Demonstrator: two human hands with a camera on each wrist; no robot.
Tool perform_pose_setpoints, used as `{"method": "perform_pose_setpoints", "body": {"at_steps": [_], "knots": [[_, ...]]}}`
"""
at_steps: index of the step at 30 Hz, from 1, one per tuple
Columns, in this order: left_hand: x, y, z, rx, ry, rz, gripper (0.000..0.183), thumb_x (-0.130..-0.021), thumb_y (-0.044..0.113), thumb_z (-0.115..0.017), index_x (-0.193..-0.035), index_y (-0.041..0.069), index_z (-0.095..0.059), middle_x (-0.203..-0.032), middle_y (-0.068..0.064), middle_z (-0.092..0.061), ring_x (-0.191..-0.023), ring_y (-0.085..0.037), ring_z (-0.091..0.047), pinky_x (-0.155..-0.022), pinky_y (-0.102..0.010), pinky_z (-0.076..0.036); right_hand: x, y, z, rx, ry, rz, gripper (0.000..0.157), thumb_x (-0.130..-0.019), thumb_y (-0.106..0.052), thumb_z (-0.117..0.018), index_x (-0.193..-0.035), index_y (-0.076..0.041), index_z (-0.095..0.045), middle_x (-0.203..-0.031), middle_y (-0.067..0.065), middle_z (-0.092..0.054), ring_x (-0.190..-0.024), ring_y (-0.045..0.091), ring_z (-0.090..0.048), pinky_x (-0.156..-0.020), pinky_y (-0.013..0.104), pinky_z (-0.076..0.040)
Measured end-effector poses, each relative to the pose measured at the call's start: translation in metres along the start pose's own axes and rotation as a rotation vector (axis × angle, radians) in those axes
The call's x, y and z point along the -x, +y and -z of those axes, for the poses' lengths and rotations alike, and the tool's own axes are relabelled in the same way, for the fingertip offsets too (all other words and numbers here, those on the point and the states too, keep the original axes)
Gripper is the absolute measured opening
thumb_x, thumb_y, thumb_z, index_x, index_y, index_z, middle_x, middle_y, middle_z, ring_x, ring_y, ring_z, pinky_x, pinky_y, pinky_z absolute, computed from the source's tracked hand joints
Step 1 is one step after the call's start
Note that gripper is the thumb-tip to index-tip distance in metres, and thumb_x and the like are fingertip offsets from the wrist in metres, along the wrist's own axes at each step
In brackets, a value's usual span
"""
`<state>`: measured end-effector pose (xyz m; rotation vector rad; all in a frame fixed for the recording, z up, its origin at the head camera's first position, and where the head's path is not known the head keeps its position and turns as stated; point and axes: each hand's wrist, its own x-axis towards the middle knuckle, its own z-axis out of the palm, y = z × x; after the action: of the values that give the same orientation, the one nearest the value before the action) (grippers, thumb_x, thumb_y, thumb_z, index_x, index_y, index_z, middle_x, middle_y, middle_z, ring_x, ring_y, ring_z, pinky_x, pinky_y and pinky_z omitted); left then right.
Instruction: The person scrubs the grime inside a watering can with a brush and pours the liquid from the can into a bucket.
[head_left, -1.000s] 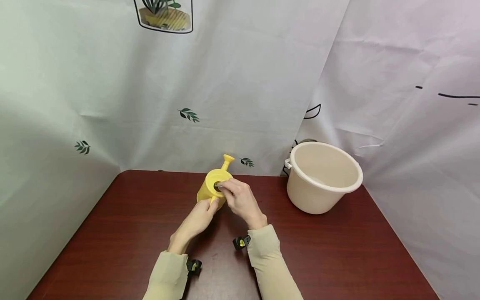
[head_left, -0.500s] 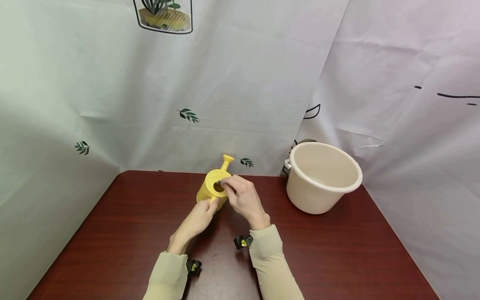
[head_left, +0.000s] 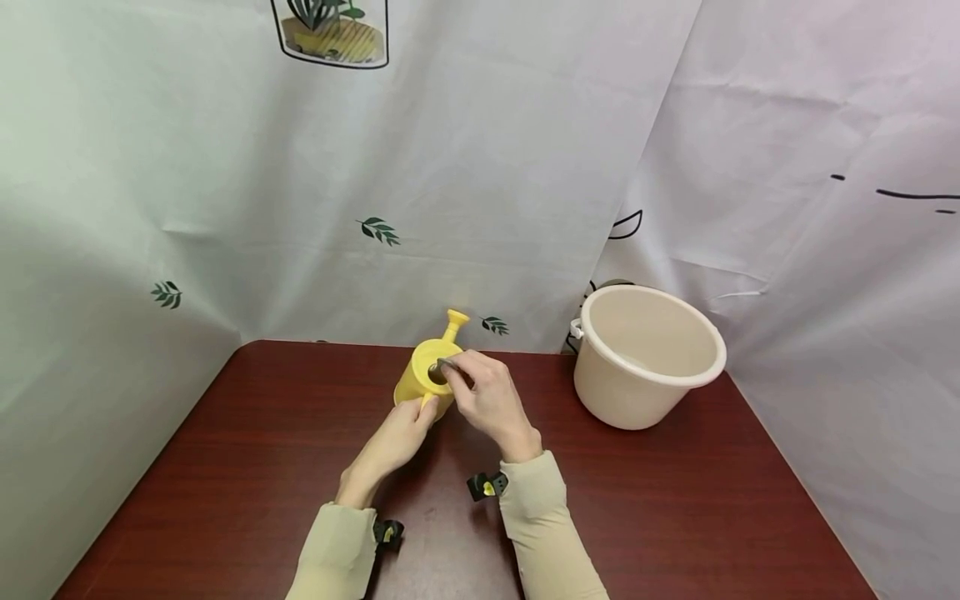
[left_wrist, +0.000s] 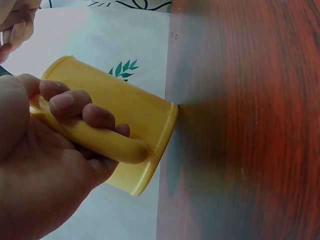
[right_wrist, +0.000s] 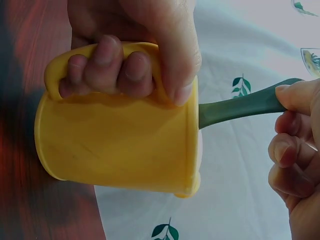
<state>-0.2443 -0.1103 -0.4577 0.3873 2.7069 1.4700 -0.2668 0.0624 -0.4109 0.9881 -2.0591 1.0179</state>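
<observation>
A yellow watering can [head_left: 411,383] is near the table's back edge, its spout pointing away from me and its round top opening facing up. My left hand [head_left: 396,432] grips the can's handle, fingers wrapped round it in the left wrist view. Between thumb and fingers, my right hand [head_left: 491,402] pinches the end of a dark green handle [right_wrist: 240,106]. This handle slants into the can's opening, so the tool's other end is hidden inside and its kind cannot be told. Whether the can's base touches the table is unclear.
A cream bucket [head_left: 633,400] stands at the back right of the dark red wooden table [head_left: 675,500]. Behind the table hangs a white cloth [head_left: 480,167] with leaf prints. Each wrist carries a small black camera [head_left: 480,486].
My right hand has shifted slightly to the right, and the green handle has changed its angle in the opening. My left hand and the watering can have barely moved.
</observation>
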Motion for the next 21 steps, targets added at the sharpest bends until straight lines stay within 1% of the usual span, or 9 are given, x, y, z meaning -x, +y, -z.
{"method": "perform_pose_setpoints", "body": {"at_steps": [6,14,21], "knots": [[-0.001,-0.001,0.000,-0.014,0.007,-0.003,0.044,-0.107,0.028,-0.041,-0.066,0.011,-0.045,-0.059,0.003,-0.037,-0.052,-0.011,-0.034,-0.052,-0.028,-0.031,0.000,0.001,0.001,-0.019,-0.008,-0.007,0.009,-0.095,-0.009,-0.063,-0.092,-0.007,-0.071,-0.086,-0.004,-0.064,-0.072,0.003,-0.053,-0.064,0.018,-0.045],[-0.001,-0.002,0.001,0.001,-0.007,-0.006,0.045,-0.107,0.030,-0.040,-0.066,0.011,-0.045,-0.059,0.003,-0.038,-0.052,-0.011,-0.034,-0.052,-0.027,-0.031,-0.002,-0.001,0.005,-0.053,-0.023,0.020,0.008,-0.094,-0.008,-0.064,-0.092,-0.007,-0.072,-0.087,-0.004,-0.065,-0.073,0.003,-0.054,-0.065,0.018,-0.046],[0.000,0.000,0.001,0.028,-0.008,0.001,0.046,-0.107,0.032,-0.041,-0.066,0.011,-0.045,-0.058,0.003,-0.038,-0.051,-0.010,-0.033,-0.051,-0.027,-0.031,-0.001,0.001,0.010,-0.084,0.007,0.017,0.009,-0.095,-0.008,-0.064,-0.093,-0.005,-0.072,-0.087,-0.001,-0.067,-0.072,0.005,-0.056,-0.063,0.020,-0.046]]}}
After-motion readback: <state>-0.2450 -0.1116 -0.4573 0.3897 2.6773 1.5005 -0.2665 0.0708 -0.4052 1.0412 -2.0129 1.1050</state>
